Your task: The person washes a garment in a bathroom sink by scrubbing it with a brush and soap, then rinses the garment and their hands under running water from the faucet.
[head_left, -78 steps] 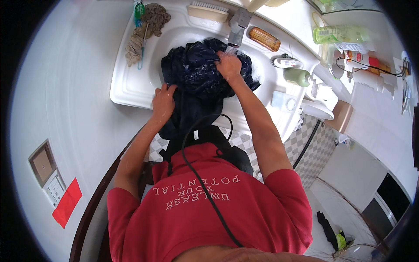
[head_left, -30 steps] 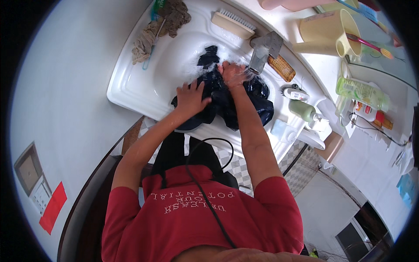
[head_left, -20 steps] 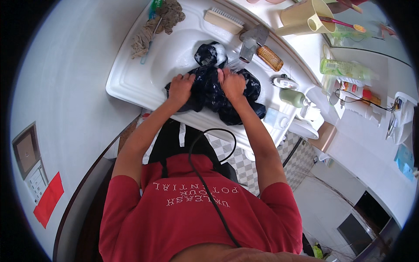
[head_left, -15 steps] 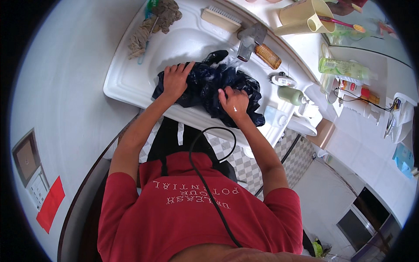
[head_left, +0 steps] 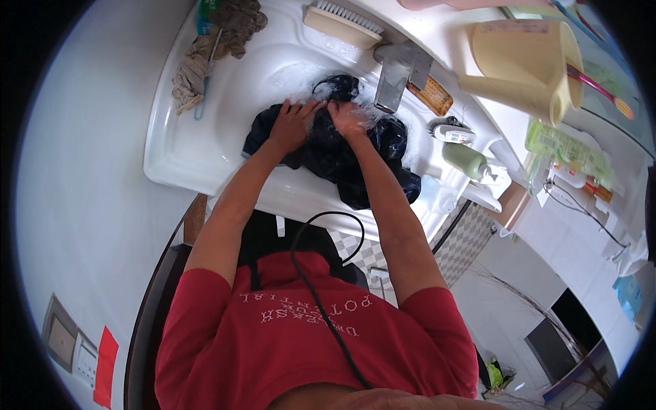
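Observation:
A dark navy, shiny wet cloth (head_left: 328, 154) lies bunched in the white sink (head_left: 164, 147), with suds around its far side. Stretched fingers of my left hand (head_left: 291, 127) rest on the cloth's left part. My right hand (head_left: 348, 121) is close beside it, at the cloth's upper middle, with the thumb toward the left hand. Water splashes over the right hand's fingers and blurs them, so their grip is unclear. Just beyond that hand stands the metal faucet (head_left: 394, 83).
Along the sink's back lie a scrub brush (head_left: 344, 26) and an orange-brown bar-shaped item (head_left: 432, 97). A green bottle (head_left: 465, 160) stands at the right. Brown crumpled cloths (head_left: 191, 76) lie at the left. A cream pitcher (head_left: 523, 61) with a toothbrush is on the ledge.
My right hand has moved up and left across the cloth, closer to my left hand, and into splashing water. More suds show around the cloth. The view has shifted slightly.

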Action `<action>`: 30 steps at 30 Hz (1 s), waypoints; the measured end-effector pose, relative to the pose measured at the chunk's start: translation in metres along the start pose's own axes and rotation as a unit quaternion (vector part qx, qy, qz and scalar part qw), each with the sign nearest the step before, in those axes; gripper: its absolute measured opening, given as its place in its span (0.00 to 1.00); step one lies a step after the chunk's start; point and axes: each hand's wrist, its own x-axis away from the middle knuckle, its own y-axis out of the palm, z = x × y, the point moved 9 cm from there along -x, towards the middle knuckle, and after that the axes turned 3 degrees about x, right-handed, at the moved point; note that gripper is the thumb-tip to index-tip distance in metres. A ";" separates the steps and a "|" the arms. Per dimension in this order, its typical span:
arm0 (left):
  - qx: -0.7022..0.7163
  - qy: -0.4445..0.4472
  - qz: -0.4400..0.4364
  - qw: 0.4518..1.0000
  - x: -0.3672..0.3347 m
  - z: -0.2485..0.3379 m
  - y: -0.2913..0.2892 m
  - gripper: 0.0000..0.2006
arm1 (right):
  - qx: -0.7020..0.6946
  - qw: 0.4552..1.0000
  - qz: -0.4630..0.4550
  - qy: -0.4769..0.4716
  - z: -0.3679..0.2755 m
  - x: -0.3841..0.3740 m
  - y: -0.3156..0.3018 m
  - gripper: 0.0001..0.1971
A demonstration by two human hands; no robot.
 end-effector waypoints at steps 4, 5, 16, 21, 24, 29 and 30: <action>0.176 -0.125 -0.180 0.960 -0.010 -0.027 0.035 0.28 | -0.060 0.991 -0.037 0.115 0.013 -0.014 0.008 0.25; 0.208 -0.138 -0.137 0.959 -0.013 -0.032 0.040 0.26 | -0.058 0.991 -0.033 0.114 0.018 -0.019 0.014 0.25; -0.102 -0.087 0.024 0.991 0.021 -0.004 -0.038 0.29 | 0.210 0.972 0.059 -0.092 -0.054 0.009 -0.008 0.15; -0.086 -0.227 0.056 0.969 0.067 -0.036 -0.044 0.36 | 0.168 0.962 0.153 -0.150 -0.076 -0.001 -0.046 0.25; -0.011 -0.242 0.114 0.964 0.066 -0.038 -0.045 0.36 | 0.188 0.972 0.107 -0.086 -0.065 -0.009 -0.037 0.23; 0.068 -0.232 0.141 0.960 0.067 -0.029 -0.031 0.30 | 0.132 0.985 0.041 -0.102 -0.067 0.025 -0.034 0.12; 0.064 -0.205 0.164 0.963 0.066 -0.017 -0.039 0.27 | 0.125 0.980 0.092 -0.123 -0.069 0.048 -0.050 0.10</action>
